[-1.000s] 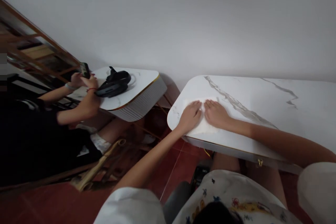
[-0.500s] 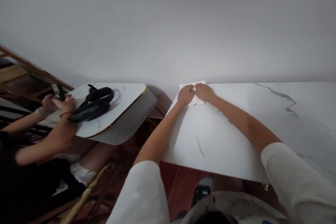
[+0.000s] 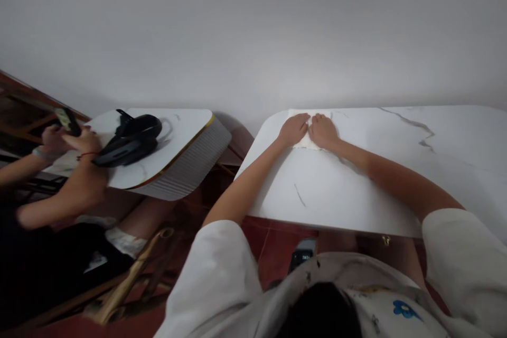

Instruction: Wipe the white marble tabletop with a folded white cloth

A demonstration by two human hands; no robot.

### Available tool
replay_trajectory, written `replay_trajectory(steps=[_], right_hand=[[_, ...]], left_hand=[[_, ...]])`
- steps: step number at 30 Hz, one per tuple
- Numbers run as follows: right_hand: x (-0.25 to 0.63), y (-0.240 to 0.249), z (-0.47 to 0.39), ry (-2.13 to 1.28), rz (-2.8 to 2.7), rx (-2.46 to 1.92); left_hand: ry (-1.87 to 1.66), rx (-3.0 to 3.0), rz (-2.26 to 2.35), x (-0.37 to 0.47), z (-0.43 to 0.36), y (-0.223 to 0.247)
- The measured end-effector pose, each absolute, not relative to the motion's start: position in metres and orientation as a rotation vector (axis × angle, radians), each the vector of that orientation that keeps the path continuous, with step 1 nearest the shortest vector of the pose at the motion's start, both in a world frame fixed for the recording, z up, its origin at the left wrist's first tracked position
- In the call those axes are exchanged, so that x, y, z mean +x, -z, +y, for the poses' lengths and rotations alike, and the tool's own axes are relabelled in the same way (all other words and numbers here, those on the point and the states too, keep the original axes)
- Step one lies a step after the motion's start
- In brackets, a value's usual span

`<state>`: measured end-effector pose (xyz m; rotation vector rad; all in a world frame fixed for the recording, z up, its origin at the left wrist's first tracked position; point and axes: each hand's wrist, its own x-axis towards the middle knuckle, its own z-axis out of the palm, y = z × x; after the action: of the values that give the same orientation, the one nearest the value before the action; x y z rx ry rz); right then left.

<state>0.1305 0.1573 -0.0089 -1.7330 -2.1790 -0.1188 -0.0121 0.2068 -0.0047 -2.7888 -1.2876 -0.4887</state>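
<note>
A thin white cloth (image 3: 304, 142) lies on the white marble-patterned table (image 3: 336, 190), near its back left corner by the wall. Whether it is fabric or paper towel, I cannot tell. My left hand (image 3: 294, 128) rests flat over its left part, fingers extended and pointing right. Over the right part lies my right hand (image 3: 324, 130), palm down and fingers together. The fingertips of both hands nearly meet, and a strip of the cloth shows between and below them. Both palms are hidden.
On the left, a second white table (image 3: 190, 121) with a gold edge carries a black strapped device (image 3: 132, 142). Beside it another person's hands (image 3: 85, 140) hold a small dark device (image 3: 68, 120). A wooden chair (image 3: 127, 280) stands at lower left. A grey wall rises behind both tables.
Both my hands and the cloth have slid right along the table's back edge. My fingers look flatter than before. The whole view has shifted slightly, with the tables now higher in it.
</note>
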Motion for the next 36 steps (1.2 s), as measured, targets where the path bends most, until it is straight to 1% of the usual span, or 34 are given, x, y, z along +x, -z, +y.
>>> replay_trajectory(steps=[5,10,14,17,20,23,29,36], right_hand=[[0.089,0.009,0.091,0.086,-2.211,-1.618],[0.059,-0.003,0.021,-0.012,-2.346,-1.52],[0.073,-0.008,-0.019,-0.024,-2.431,-1.435],[0.098,-0.005,-0.032,0.037,-2.451,-1.421],[0.126,-0.004,-0.028,0.095,-2.447,-1.44],[0.149,-0.004,-0.004,0.128,-2.441,-1.471],[0.167,-0.002,0.076,0.141,-2.387,-1.489],[0.171,-0.004,0.172,0.043,-2.316,-1.537]], left_hand=[[0.478,-2.78,-1.336,-0.058,0.133,0.006],[0.469,-2.684,-1.46,-0.092,0.047,0.001],[0.403,-2.644,-1.517,-0.081,-0.001,-0.002],[0.397,-2.647,-1.503,-0.057,-0.015,0.0],[0.434,-2.667,-1.479,-0.031,-0.01,0.0],[0.454,-2.694,-1.446,-0.006,0.012,-0.005],[0.522,-2.66,-1.482,0.018,0.087,-0.009],[0.527,-2.564,-1.57,0.027,0.177,-0.008]])
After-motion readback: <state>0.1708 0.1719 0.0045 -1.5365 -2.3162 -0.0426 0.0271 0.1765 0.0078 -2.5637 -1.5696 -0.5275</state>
